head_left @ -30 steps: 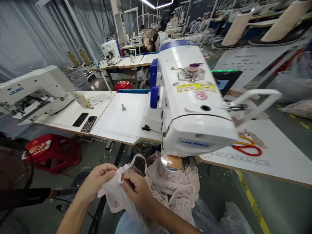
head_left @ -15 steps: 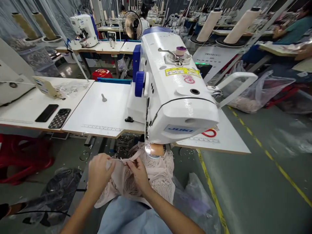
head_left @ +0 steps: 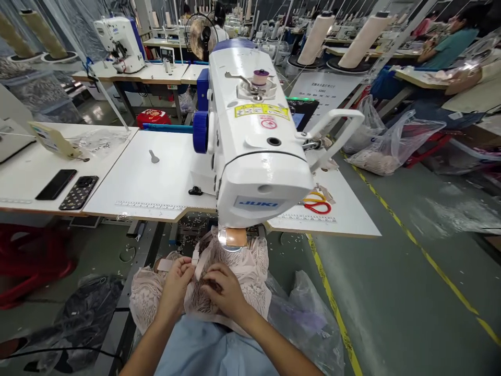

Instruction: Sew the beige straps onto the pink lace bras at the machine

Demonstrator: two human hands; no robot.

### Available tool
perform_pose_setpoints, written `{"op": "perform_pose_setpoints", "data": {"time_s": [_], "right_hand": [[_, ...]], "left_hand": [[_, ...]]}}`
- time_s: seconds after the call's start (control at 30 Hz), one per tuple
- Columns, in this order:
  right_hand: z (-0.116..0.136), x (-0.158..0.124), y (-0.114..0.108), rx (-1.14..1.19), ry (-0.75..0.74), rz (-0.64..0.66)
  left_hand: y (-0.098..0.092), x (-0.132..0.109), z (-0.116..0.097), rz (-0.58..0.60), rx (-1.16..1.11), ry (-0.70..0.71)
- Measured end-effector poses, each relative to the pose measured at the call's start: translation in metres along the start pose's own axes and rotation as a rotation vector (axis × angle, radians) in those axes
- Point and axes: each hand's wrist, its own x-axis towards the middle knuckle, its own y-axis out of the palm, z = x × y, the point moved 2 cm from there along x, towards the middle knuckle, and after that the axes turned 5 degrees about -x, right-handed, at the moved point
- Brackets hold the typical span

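Pale pink lace garments, with a rounded bra-cup shape at the left, lie bunched over my lap and up under the sewing machine head. My left hand pinches a pale pink strap between thumb and fingertips. Close beside it, my right hand has its fingers curled at a looped band of the same colour. Its fingertips are partly hidden, but they appear closed on the band. Below the machine's lit needle area, the lace runs out of sight.
Red-handled scissors lie on the right of the white machine table. Two phones and a small grey metal piece rest to the left. A plastic bag is on the floor at right. Co-workers sit farther back.
My view has swung slightly right. My hands have come closer together, and the strap stretched between them now loops up toward the machine. The cup shape shows left of my left hand.
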Motion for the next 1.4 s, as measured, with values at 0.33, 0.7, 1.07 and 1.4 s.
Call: {"op": "perform_pose_setpoints", "data": {"time_s": [0.33, 0.7, 1.07, 1.4], "right_hand": [[0.012, 0.018, -0.027, -0.02, 0.057, -0.038], [0.018, 0.006, -0.04, -0.105, -0.05, -0.312], [0.018, 0.014, -0.051, -0.103, -0.049, -0.298], [-0.024, 0.022, -0.073, -0.393, -0.229, 0.024]], "left_hand": [[0.024, -0.013, -0.012, 0.217, 0.06, -0.134], [0.039, -0.023, -0.022, 0.308, 0.359, 0.04], [0.048, -0.026, -0.028, 0.209, 0.588, 0.189], [0.041, 0.013, -0.015, 0.209, 0.993, 0.277]]}}
